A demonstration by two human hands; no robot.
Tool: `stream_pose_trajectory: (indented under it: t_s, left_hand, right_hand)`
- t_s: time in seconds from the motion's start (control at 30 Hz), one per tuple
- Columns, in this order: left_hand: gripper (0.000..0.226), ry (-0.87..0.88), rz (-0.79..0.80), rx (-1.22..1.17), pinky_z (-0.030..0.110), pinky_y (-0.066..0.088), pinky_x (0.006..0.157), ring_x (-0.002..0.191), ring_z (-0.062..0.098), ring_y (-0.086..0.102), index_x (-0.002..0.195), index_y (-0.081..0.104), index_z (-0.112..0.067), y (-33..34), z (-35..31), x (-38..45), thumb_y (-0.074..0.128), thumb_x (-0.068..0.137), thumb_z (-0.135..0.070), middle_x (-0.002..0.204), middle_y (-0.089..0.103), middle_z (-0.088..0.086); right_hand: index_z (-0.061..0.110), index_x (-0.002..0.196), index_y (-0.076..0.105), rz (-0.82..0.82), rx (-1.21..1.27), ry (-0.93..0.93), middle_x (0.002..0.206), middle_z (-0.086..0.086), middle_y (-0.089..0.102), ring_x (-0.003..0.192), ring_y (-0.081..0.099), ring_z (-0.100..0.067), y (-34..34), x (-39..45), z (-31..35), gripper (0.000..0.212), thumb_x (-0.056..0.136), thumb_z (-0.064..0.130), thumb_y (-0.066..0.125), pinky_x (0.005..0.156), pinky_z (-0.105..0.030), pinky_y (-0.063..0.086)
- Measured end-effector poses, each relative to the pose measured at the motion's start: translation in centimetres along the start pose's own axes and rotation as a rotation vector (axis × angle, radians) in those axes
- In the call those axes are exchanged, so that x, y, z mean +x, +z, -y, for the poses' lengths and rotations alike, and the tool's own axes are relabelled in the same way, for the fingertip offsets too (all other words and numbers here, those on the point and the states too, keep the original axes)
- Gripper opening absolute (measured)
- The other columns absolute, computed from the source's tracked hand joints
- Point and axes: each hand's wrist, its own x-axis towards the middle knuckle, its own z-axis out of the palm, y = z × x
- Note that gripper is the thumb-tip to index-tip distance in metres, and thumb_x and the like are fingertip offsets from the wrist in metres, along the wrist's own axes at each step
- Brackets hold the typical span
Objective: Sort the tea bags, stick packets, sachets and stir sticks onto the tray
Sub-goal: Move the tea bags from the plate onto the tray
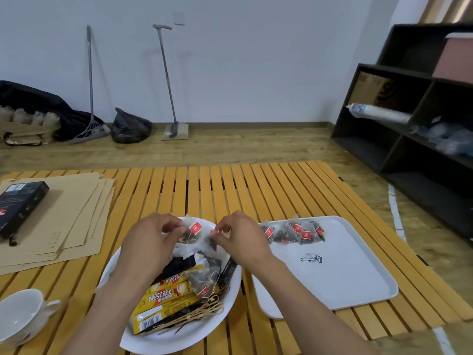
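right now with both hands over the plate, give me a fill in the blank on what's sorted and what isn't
1. The tea bags already sorted lie in a row along the far edge of the ____.
2. The yellow stick packets lie on the white ____.
3. The left hand pinches a ____.
4. At the table's left edge a black box lies on brown ____.

Missing words: tray; plate; tea bag; envelopes

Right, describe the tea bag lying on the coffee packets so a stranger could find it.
Start at the white plate left of the tray. On its near half lie yellow coffee packets. The tea bag rests on them alone, red tag toward you, untouched by either hand.
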Motion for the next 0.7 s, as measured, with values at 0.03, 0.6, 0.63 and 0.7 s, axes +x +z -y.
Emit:
stream_pose_trajectory:
  t_s: [0.03, 0.6, 0.63, 0.7]
  left_hand:
    - [0.006, 0.007, -0.017, -0.03, 0.029, 0.048, 0.068, 0.084, 0.009, 0.066, 0.088, 0.076, -0.029, 0.1, -0.2, 0.1, 0.074, 0.09, -0.024, 0.089, 0.071, -0.011]
    - [0.019, 0.065, 0.158, -0.266, 0.027, 0.053, 0.072, 0.084, -0.003, 0.066, 0.077, 0.075, -0.038, 4.3, -4.7, -1.7, 0.078, 0.085, -0.022, 0.08, 0.073, -0.02]
    - [0.019, 0.062, 0.161, -0.26, 0.027, 0.053, 0.072, 0.084, -0.004, 0.066, 0.078, 0.075, -0.038, 4.3, -4.6, -1.8, 0.078, 0.086, -0.022, 0.081, 0.073, -0.02]
    - [0.017, 0.066, 0.156, -0.244, 0.023, 0.05, 0.07, 0.086, -0.006, 0.064, 0.078, 0.075, -0.038, 4.2, -4.5, -1.9, 0.078, 0.086, -0.022, 0.082, 0.072, -0.02]
  right_hand:
    - [0.027, 0.094, 0.077, -0.052, 0.08, 0.047, 0.096, 0.011, 0.066, 0.077, 0.063, -0.011, -1.2, 0.0, -0.4, 0.025, 0.091, 0.049, 0.065, 0.064, -0.029, 0.049]
    - [0.014, 0.107, 0.072, -0.39, 0.207, 0.785, 0.097, -0.007, 0.076, 0.078, 0.067, -0.023, -12.2, -4.6, -19.0, 0.023, 0.084, 0.014, 0.071, 0.059, -0.028, 0.049]
    - [0.013, 0.116, 0.07, -0.388, 0.227, 0.77, 0.105, -0.007, 0.075, 0.086, 0.068, -0.024, -11.8, -4.3, -19.0, 0.032, 0.084, 0.015, 0.073, 0.064, -0.03, 0.052]
    - [0.013, 0.128, 0.064, -0.4, 0.225, 0.757, 0.117, -0.006, 0.071, 0.095, 0.067, -0.023, -11.5, -4.0, -18.9, 0.047, 0.084, 0.019, 0.078, 0.071, -0.032, 0.053]
